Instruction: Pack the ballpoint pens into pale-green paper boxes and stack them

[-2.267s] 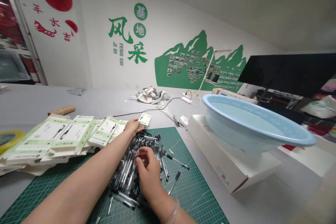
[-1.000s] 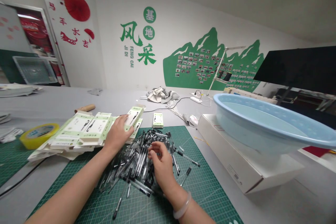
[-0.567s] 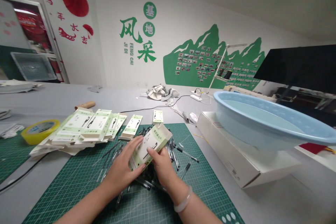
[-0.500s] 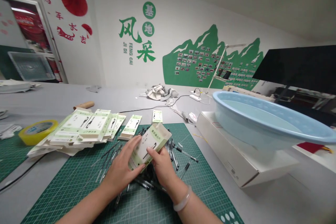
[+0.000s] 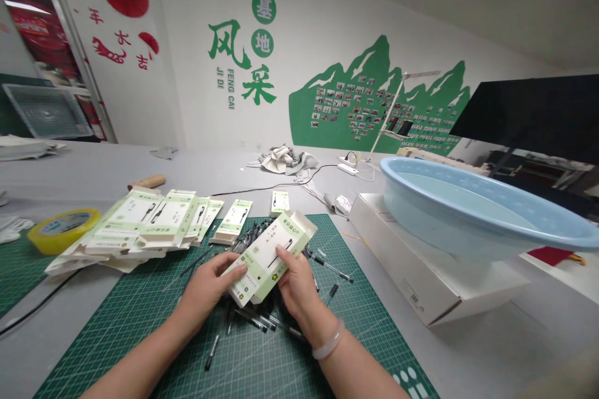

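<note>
Both hands hold a white-and-green printed pen box (image 5: 269, 259), tilted above a loose pile of pens. My left hand (image 5: 206, 283) pinches its lower left end, fingers on top. My right hand (image 5: 299, 283) grips the right side, with the thumb pressed on the printed face; a pale bangle is on that wrist. The upper end of the box has a flap standing out. Under the box, black-capped clear pens (image 5: 253, 321) lie scattered on the green cutting mat (image 5: 154, 318); the hands and box hide part of them.
A stack of flat boxes (image 5: 126, 224) lies to the left, beside yellow tape (image 5: 63, 230) and a cardboard tube (image 5: 147, 182). Two boxes (image 5: 236, 219) rest at the mat's far edge. On the right, a blue basin (image 5: 435, 224) stands on a white carton (image 5: 407, 274).
The box has turned to show more of its side and lower end. My left hand has shifted from its face to the lower left end. The view has tipped slightly downward.
</note>
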`<action>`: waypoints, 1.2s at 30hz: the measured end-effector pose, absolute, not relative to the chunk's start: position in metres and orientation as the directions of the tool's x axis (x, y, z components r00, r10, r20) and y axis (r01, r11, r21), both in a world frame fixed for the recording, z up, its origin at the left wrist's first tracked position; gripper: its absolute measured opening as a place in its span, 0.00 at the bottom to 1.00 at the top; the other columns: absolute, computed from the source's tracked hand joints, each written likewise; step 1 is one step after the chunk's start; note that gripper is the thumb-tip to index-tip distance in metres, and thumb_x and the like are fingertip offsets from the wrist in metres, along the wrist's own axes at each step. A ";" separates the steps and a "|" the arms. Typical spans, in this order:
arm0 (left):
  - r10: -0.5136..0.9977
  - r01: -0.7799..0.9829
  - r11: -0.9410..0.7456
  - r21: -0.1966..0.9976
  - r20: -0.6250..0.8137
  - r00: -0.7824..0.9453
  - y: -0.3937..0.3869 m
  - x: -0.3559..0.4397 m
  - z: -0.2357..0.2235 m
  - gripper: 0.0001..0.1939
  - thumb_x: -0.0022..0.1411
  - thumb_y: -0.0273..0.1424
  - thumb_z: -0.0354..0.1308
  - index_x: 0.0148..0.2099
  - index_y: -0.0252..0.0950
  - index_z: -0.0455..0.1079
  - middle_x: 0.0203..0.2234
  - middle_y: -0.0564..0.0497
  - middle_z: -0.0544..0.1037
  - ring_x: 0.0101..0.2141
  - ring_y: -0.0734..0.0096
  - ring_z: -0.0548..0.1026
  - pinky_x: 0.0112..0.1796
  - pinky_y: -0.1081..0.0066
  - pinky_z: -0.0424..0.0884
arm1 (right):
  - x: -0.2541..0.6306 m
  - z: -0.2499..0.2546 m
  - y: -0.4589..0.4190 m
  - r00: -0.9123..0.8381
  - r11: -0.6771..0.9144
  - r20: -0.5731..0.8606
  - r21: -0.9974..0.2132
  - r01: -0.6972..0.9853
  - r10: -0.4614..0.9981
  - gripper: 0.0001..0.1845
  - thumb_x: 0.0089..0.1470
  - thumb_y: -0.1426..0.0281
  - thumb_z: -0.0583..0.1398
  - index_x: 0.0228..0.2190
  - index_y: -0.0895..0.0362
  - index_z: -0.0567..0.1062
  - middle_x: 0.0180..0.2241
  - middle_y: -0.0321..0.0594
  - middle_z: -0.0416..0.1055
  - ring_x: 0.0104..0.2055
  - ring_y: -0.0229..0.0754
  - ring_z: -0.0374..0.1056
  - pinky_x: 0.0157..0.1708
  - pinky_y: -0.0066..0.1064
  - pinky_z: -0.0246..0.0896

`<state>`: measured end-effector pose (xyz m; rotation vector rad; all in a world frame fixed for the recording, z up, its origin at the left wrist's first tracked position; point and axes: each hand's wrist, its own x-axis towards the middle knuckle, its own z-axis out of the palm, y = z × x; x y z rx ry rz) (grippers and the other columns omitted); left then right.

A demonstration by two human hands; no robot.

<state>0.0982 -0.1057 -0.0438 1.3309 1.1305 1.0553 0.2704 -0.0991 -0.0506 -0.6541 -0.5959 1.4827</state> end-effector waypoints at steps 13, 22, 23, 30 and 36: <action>0.935 0.292 -0.332 0.897 0.273 0.225 -0.124 0.114 -0.038 0.26 0.56 0.42 0.57 0.56 0.40 0.64 0.53 0.43 0.69 0.52 0.54 0.68 0.48 0.58 0.69 | 0.272 -0.043 -0.100 -0.085 -0.133 -0.107 -0.613 -0.779 0.991 0.18 0.51 0.59 0.60 0.39 0.59 0.72 0.34 0.45 0.77 0.39 0.50 0.73 0.40 0.43 0.68; 0.771 0.551 -0.633 0.544 0.507 0.386 -0.133 0.117 -0.049 0.27 0.61 0.30 0.51 0.62 0.49 0.58 0.58 0.53 0.66 0.57 0.62 0.64 0.57 0.62 0.59 | 0.266 -0.047 -0.105 -0.116 -0.159 -0.110 -0.622 -0.767 0.987 0.18 0.50 0.57 0.62 0.36 0.58 0.72 0.31 0.41 0.75 0.34 0.45 0.72 0.37 0.37 0.69; 0.807 0.547 -0.586 0.598 0.492 0.326 -0.132 0.116 -0.048 0.26 0.61 0.31 0.51 0.61 0.49 0.60 0.57 0.54 0.68 0.56 0.62 0.66 0.56 0.62 0.61 | 0.266 -0.047 -0.105 -0.131 -0.165 -0.101 -0.626 -0.762 0.986 0.18 0.50 0.57 0.62 0.37 0.57 0.72 0.31 0.40 0.75 0.34 0.44 0.72 0.37 0.38 0.69; 0.972 0.150 -0.228 0.962 0.234 -0.019 -0.126 0.115 -0.033 0.32 0.58 0.40 0.56 0.63 0.44 0.54 0.58 0.49 0.66 0.51 0.58 0.71 0.46 0.63 0.72 | 0.270 -0.049 -0.102 -0.125 -0.128 -0.057 -0.717 -0.686 0.990 0.21 0.45 0.66 0.67 0.42 0.57 0.71 0.42 0.43 0.76 0.39 0.43 0.73 0.40 0.37 0.69; 0.977 -0.084 -0.095 0.992 0.109 0.185 -0.122 0.113 -0.035 0.33 0.57 0.42 0.56 0.64 0.44 0.54 0.58 0.46 0.66 0.49 0.52 0.72 0.38 0.61 0.76 | 0.274 -0.049 -0.099 -0.061 -0.127 -0.117 -0.732 -0.669 0.991 0.20 0.47 0.64 0.65 0.41 0.60 0.72 0.39 0.47 0.77 0.35 0.43 0.74 0.36 0.35 0.71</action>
